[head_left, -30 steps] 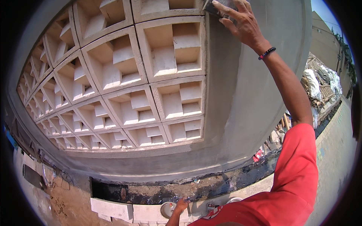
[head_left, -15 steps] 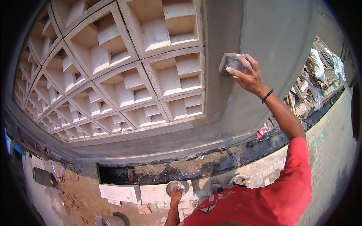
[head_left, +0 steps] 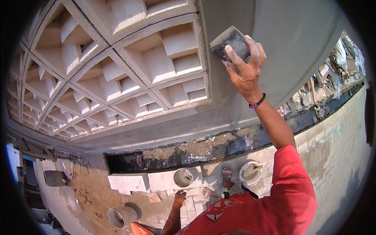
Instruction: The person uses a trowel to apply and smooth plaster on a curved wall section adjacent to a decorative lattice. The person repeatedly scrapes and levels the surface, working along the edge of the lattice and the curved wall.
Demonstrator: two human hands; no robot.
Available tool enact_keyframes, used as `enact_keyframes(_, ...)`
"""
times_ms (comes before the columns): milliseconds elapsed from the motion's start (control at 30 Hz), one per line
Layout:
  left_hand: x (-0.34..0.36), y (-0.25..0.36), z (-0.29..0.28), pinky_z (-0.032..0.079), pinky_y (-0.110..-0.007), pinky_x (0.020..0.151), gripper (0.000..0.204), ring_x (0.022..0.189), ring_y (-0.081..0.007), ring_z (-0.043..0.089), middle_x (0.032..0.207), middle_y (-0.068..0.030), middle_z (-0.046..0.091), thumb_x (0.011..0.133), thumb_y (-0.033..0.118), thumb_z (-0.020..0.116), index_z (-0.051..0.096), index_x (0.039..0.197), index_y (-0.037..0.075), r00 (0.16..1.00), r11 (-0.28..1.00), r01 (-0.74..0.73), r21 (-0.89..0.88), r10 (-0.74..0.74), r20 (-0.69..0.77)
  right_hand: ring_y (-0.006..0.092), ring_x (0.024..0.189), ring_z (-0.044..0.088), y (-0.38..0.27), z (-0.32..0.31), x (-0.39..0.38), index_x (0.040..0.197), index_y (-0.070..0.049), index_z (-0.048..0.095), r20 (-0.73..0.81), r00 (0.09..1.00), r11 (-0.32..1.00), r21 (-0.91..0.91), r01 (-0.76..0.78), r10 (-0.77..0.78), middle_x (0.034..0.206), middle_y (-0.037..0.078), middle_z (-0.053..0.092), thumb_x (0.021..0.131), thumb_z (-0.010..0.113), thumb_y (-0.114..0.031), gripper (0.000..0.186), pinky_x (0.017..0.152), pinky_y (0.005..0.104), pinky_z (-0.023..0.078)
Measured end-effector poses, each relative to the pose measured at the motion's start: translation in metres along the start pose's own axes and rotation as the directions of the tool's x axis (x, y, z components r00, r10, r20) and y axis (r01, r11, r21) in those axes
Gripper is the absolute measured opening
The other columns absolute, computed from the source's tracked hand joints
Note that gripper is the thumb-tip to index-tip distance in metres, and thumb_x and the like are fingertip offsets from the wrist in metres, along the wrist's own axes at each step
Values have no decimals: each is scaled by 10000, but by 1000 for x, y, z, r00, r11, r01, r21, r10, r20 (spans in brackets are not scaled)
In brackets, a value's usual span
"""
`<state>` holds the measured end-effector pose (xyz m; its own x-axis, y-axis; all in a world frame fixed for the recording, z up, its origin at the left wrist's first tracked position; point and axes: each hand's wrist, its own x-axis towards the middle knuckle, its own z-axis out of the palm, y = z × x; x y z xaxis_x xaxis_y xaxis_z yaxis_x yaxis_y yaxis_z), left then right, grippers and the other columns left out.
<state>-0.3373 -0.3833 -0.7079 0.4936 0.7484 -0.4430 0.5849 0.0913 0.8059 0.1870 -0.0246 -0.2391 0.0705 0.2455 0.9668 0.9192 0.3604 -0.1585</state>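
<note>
My right hand [head_left: 246,66], with a dark beaded bracelet on the wrist, grips a dark rectangular block [head_left: 232,42] with a pale edge. Its flat side is against the smooth grey plastered wall [head_left: 290,35], just right of the pale lattice blocks [head_left: 164,51]. Fingertips and thumb are spread over the block's back, and pale dust coats them. Low down, my left hand [head_left: 179,199] hangs just below a round bucket [head_left: 183,178], apart from it. Its fingers are curled in; anything inside them is too small to make out.
A dark wet drain [head_left: 219,150] runs along the wall's foot. Near my sandalled feet [head_left: 226,172] stands a second bucket [head_left: 251,173] with a tool in it. Another bucket [head_left: 122,216] is at lower left. Pale slabs [head_left: 129,182] edge the drain; rubble [head_left: 313,88] lies at right.
My view has shifted, and the block in my right hand is turned and closer to the lattice edge. My left hand has come away from the bucket towards me.
</note>
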Motion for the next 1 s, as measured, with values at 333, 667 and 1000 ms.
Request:
enact_keyframes(333,-32,-16,18,536,-277,719,498,899,-203,628,1050,-159,606,863,201,684,471,1280,30,860,495,158,-855,-494,-127,301,1249,386,7,27,-116,1150,-402,667,-39,992,993,29,-118,119,1370,39,447,735,774,-101,524,1013,404,358)
enact_keyframes(667,-84,-74,47,541,-377,831,555,1009,-247,627,1117,-162,632,867,225,634,445,1329,-19,945,856,35,-516,-197,-263,299,1249,385,3,61,-220,1178,-392,658,-168,953,968,52,-246,251,1368,55,422,738,799,-142,525,1023,441,352)
enact_keyframes(1000,-74,-96,53,535,-370,833,584,987,-255,641,1113,-180,648,870,271,620,444,1332,-38,883,818,315,-481,-439,-168,363,1250,382,-12,105,-321,1243,-285,628,-167,953,966,93,-240,253,1370,129,406,724,808,-102,579,1006,474,367)
